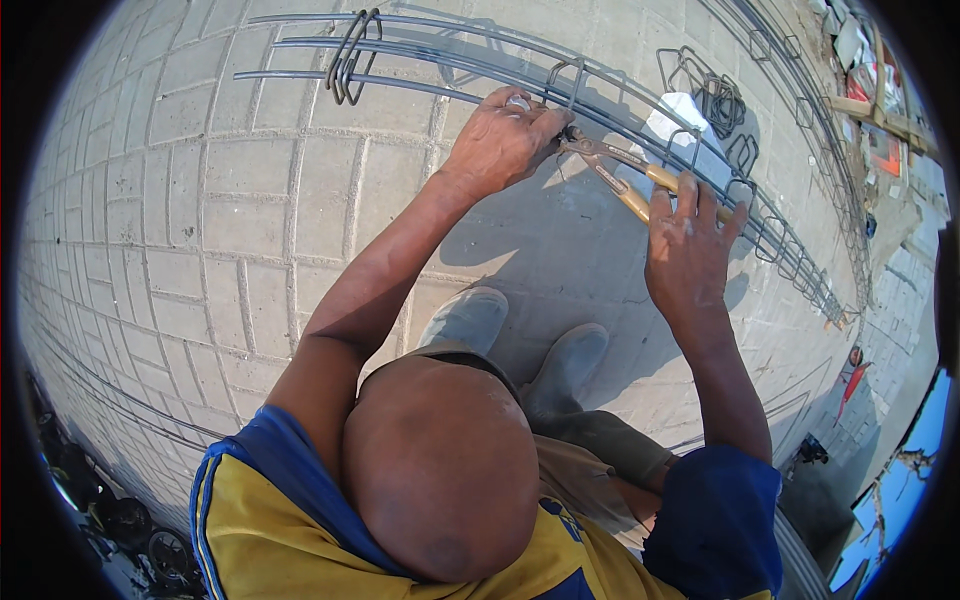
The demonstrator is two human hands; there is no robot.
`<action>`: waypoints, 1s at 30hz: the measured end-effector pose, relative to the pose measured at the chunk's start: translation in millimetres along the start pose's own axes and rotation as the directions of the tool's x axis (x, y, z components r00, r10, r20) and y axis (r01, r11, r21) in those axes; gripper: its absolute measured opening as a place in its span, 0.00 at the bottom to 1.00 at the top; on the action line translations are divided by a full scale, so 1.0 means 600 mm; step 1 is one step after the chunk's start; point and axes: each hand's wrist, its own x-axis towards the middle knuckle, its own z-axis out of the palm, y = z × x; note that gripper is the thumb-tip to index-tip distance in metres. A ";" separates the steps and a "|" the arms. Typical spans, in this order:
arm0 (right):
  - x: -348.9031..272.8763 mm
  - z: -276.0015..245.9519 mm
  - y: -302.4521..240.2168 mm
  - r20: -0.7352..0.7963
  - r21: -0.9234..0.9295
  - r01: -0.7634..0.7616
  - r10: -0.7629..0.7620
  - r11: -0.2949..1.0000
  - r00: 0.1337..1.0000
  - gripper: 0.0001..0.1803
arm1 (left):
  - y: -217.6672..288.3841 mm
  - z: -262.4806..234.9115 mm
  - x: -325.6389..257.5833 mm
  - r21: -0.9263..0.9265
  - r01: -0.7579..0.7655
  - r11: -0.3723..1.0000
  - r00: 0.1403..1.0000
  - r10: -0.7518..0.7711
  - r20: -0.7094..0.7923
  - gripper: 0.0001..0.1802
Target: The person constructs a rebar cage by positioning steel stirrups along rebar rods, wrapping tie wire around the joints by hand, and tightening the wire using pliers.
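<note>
A long cage of thin steel rebar (pixel 470 66) runs from the upper left down to the right, with square wire stirrups around its bars. My left hand (pixel 505 143) is closed on the near bar beside one stirrup, its thumb and fingertips close to the jaws of a pair of pincers (pixel 607 165). The pincers have a brownish metal head and yellow grips, with the handles spread apart. My right hand (pixel 690 240) has its fingers curled over those handles. The jaws meet the bar right by my left fingertips, and what they bite is too small to make out.
Loose stirrups (pixel 352 60) hang bunched at the cage's left end. A white block (pixel 690 130) sits under the cage, near a pile of bent stirrups (pixel 715 95). Another rebar cage (pixel 805 110) lies beyond. My boots (pixel 575 365) stand on paving blocks; motorbikes (pixel 125 520) are at lower left.
</note>
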 end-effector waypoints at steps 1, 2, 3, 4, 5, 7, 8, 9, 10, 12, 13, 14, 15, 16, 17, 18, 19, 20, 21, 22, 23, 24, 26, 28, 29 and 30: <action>0.001 -0.005 -0.002 0.046 -0.012 -0.003 0.003 1.000 0.999 0.11 | 0.003 0.000 0.002 0.006 0.008 1.000 1.000 -0.008 -0.001 0.21; 0.002 -0.008 -0.002 0.049 -0.009 -0.007 0.008 1.000 0.999 0.11 | 0.005 0.000 0.003 0.013 0.017 1.000 1.000 -0.017 -0.002 0.21; 0.003 -0.012 -0.004 0.135 0.067 -0.013 0.004 0.998 0.991 0.09 | 0.003 0.001 0.002 0.014 0.015 1.000 1.000 -0.015 -0.001 0.21; 0.003 -0.014 -0.005 0.220 0.143 -0.024 -0.009 0.989 0.975 0.08 | 0.000 0.001 0.000 0.012 0.023 1.000 1.000 -0.023 -0.001 0.20; -0.003 -0.006 -0.007 0.219 0.145 -0.023 -0.009 0.989 0.976 0.08 | -0.002 0.000 -0.002 0.012 0.031 0.999 1.000 -0.031 -0.001 0.19; -0.023 0.020 -0.011 0.147 0.217 0.041 -0.074 0.975 0.986 0.08 | 0.003 -0.008 0.006 0.027 0.024 0.999 1.000 -0.025 0.015 0.19; -0.026 0.028 -0.014 0.147 0.221 0.040 -0.074 0.975 0.986 0.08 | 0.005 -0.011 0.008 0.044 0.021 0.999 0.999 -0.022 0.029 0.18; -0.026 0.030 -0.018 0.230 0.421 -0.068 -0.033 0.905 0.973 0.10 | 0.004 -0.011 0.008 0.046 0.020 0.999 0.999 -0.021 0.029 0.18; -0.026 0.033 -0.022 0.317 0.590 -0.186 -0.013 0.786 0.948 0.13 | 0.004 -0.011 0.009 0.037 0.018 0.999 0.998 -0.020 0.056 0.19; -0.027 0.053 -0.029 0.452 0.780 -0.342 -0.092 0.525 0.887 0.16 | 0.001 -0.011 0.007 0.040 0.020 0.999 0.996 -0.023 0.083 0.20; -0.026 0.063 -0.034 0.542 0.838 -0.503 -0.219 0.212 0.811 0.20 | -0.001 -0.009 0.003 0.057 0.003 0.998 0.998 -0.007 0.069 0.21; -0.026 0.069 -0.041 0.534 0.844 -0.494 -0.227 0.210 0.815 0.20 | -0.003 -0.008 0.000 0.076 -0.013 0.997 0.998 0.009 0.055 0.21; -0.030 0.072 -0.052 0.535 0.793 -0.598 -0.334 -0.117 0.776 0.20 | 0.003 -0.019 0.001 0.080 -0.014 0.997 0.998 0.009 0.059 0.21; -0.035 0.076 -0.057 0.502 0.628 -0.659 -0.432 -0.413 0.749 0.19 | 0.023 -0.035 0.006 0.138 -0.036 0.990 0.999 0.037 -0.005 0.21; -0.040 0.081 -0.061 0.504 0.629 -0.657 -0.426 -0.415 0.751 0.19 | 0.043 -0.045 0.005 0.197 -0.053 0.979 0.995 0.068 -0.068 0.21; -0.044 0.089 -0.064 0.395 0.465 -0.624 -0.483 -0.628 0.781 0.19 | 0.064 -0.044 -0.001 0.192 -0.059 0.980 0.995 0.075 -0.073 0.21; -0.047 0.100 -0.066 0.271 0.250 -0.566 -0.505 -0.785 0.820 0.19 | 0.088 -0.042 -0.008 0.042 -0.307 0.951 0.951 0.308 -0.019 0.19; -0.054 0.123 -0.068 0.274 0.253 -0.560 -0.496 -0.789 0.824 0.19 | 0.102 -0.033 -0.008 -0.119 -0.526 0.842 0.848 0.530 -0.002 0.18; -0.067 0.148 -0.067 0.220 0.185 -0.551 -0.512 -0.814 0.830 0.19 | 0.112 -0.013 -0.003 -0.125 -0.534 0.836 0.843 0.538 -0.007 0.18; -0.067 0.156 -0.070 0.153 0.113 -0.551 -0.533 -0.827 0.832 0.19 | 0.115 0.008 -0.003 -0.195 -0.580 0.791 0.800 0.598 0.052 0.16; -0.068 0.158 -0.056 0.152 0.112 -0.549 -0.532 -0.828 0.833 0.19 | 0.120 0.029 -0.002 -0.269 -0.617 0.740 0.746 0.658 0.101 0.14; -0.057 0.147 -0.037 0.291 0.292 -0.619 -0.549 -0.729 0.784 0.21 | 0.126 0.032 0.010 -0.270 -0.617 0.739 0.743 0.660 0.108 0.14; -0.038 0.094 -0.021 0.417 0.435 -0.689 -0.548 -0.580 0.725 0.22 | 0.139 0.013 0.033 -0.265 -0.522 0.811 0.773 0.581 0.254 0.10; -0.026 0.030 -0.018 0.730 0.619 -0.773 -0.259 -0.139 0.632 0.26 | 0.139 0.008 0.039 -0.285 -0.464 0.839 0.784 0.539 0.308 0.09; -0.035 0.032 -0.022 0.733 0.616 -0.775 -0.258 -0.140 0.629 0.26 | 0.141 0.008 0.044 -0.305 -0.415 0.857 0.790 0.506 0.347 0.07; -0.047 0.037 -0.026 0.624 0.779 -0.610 -0.088 0.145 0.776 0.27 | 0.148 0.012 0.053 -0.309 -0.420 0.853 0.788 0.512 0.341 0.07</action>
